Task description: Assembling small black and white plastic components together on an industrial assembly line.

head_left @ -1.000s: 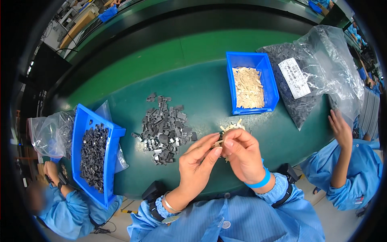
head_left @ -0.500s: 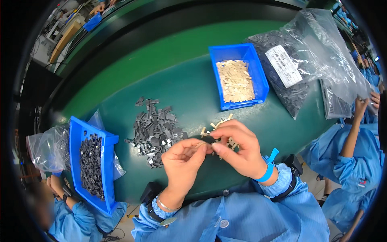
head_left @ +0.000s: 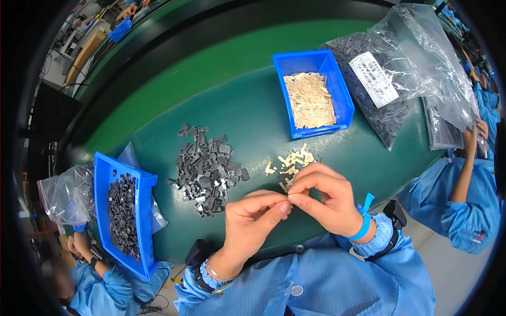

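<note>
My left hand [head_left: 252, 224] and my right hand [head_left: 328, 203] meet at the fingertips above the near edge of the green table. Both are pinched closed, thumb against forefinger. Whatever lies between the fingertips is too small and covered to make out. Just beyond my right hand is a small heap of cream-coloured strips [head_left: 295, 157], with some dark pieces mixed in. To the left of it spreads a larger pile of dark grey plastic pieces [head_left: 203, 164], a few showing shiny, pale faces.
Beyond the heap stands a blue bin [head_left: 345, 108] of cream strips. A clear bag [head_left: 379, 113] of dark parts leans beside it. At left, another blue bin [head_left: 145, 226] holds small black parts, near a plastic bag [head_left: 63, 195]. Co-workers in blue sit on both sides.
My hands have come slightly nearer to me and to the right, and their fingertips have drawn together. More of the cream strips shows. At right, a co-worker's hands have shifted by the bag.
</note>
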`<state>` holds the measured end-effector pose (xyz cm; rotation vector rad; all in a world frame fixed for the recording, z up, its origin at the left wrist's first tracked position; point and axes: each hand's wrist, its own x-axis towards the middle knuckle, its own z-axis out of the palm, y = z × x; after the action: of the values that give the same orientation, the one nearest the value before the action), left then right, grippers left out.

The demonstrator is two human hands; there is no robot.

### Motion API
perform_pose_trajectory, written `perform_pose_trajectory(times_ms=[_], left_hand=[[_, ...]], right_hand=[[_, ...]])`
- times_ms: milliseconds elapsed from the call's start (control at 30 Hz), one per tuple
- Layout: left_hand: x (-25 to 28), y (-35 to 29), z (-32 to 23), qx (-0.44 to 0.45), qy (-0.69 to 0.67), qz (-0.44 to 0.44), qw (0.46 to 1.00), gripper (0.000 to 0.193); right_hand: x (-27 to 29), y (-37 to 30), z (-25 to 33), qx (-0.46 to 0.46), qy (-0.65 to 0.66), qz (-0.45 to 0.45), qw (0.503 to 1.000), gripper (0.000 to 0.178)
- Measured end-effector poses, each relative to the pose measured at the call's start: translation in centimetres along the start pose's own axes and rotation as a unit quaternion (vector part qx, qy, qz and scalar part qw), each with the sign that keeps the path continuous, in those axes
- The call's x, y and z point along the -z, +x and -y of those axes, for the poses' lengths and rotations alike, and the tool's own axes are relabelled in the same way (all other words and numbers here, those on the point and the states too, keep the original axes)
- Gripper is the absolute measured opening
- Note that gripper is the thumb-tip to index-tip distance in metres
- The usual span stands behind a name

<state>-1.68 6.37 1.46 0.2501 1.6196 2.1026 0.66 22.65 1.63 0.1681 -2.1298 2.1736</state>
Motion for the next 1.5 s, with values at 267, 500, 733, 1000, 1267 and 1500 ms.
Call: perform_pose_trajectory(times_ms=[267,500,733,1000,1267,1500], left_hand=[[-0.2,-0.6,-0.4,-0.019,0.006,-0.023,1.0,0.01],[-0.3,-0.7,-0.9,-0.05,0.105,-0.022,0.993,0.011],[0.1,-0.8,-0.9,-0.055,0.102,0.004,0.993,0.012],[-0.1,-0.6,-0.9,-0.047,0.1,-0.037,0.993,0.008],[-0.1,-0.9,-0.8,-0.03,0.058,-0.054,0.996,0.009],[0.3,-0.8,-0.7,0.0,-0.005,-0.018,1.0,0.009]], right_hand=[[0.7,0.7,1.2,0.235,-0.311,0.018,0.921,0.02],[0.8,1.0,1.4,0.237,-0.329,0.038,0.913,0.017],[1.4,0.7,1.1,0.068,-0.156,0.09,0.981,0.01],[0.8,1.2,1.8,0.2,-0.33,0.054,0.921,0.013],[0.3,1.0,2.1,0.284,-0.419,0.035,0.861,0.021],[0.9,1.6,1.7,0.276,-0.382,0.077,0.879,0.021]])
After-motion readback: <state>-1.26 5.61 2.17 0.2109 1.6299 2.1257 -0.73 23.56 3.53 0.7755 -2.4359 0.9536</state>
